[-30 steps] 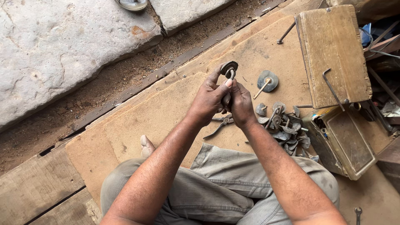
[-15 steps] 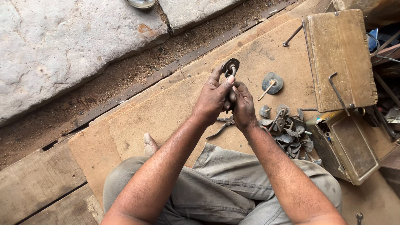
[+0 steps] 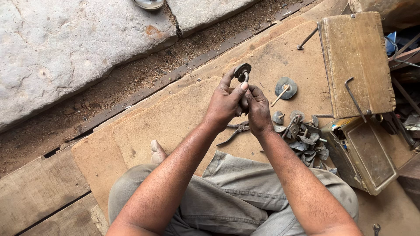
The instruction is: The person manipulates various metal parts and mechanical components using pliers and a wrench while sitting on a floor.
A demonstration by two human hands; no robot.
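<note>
My left hand [image 3: 226, 104] and my right hand [image 3: 259, 109] are raised together over a tan board [image 3: 175, 118], both gripping one small metal part [image 3: 242, 72]. It has a dark round disc at the top and a short stem that runs down between my fingers. My left thumb presses against the stem just under the disc. My right fingers wrap the lower end, which is hidden. A pair of pliers [image 3: 235, 130] lies on the board just below my hands.
A similar disc with a pin [image 3: 285, 88] lies to the right. A heap of metal parts [image 3: 305, 135] sits beside an open metal box [image 3: 366, 154] with a raised wooden lid [image 3: 355, 61]. Stone slabs [image 3: 65, 48] lie beyond a sandy strip. My crossed legs [image 3: 236, 196] fill the foreground.
My hands keep the same grip on the part; the fingers shifted only slightly. The view has drifted a little.
</note>
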